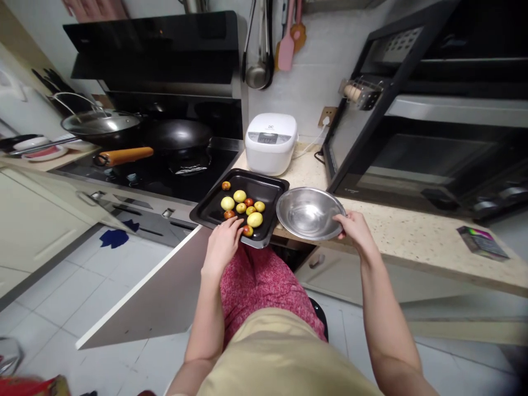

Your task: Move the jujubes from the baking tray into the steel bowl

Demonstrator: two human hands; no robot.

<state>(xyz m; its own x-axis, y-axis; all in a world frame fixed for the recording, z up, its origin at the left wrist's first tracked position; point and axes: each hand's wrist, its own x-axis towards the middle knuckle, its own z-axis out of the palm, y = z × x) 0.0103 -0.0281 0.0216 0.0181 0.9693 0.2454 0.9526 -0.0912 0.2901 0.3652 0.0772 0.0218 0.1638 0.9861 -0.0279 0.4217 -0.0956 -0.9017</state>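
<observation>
A black baking tray lies on the counter with its front corner jutting past the edge. Several small round fruits are scattered in it, some yellow-green, others reddish brown. Over the tray's near rim reaches my left hand, its bent fingers somewhat apart beside a red-and-yellow fruit; no lifted fruit shows in them. To the tray's right, a shiny steel bowl has nothing inside. My right hand grips this bowl by its right rim, thumb on top.
A white rice cooker stands behind the tray. Left of it, a wok with an orange handle sits on the stove. A black oven takes up the right side. Below the tray, a white cabinet door hangs open.
</observation>
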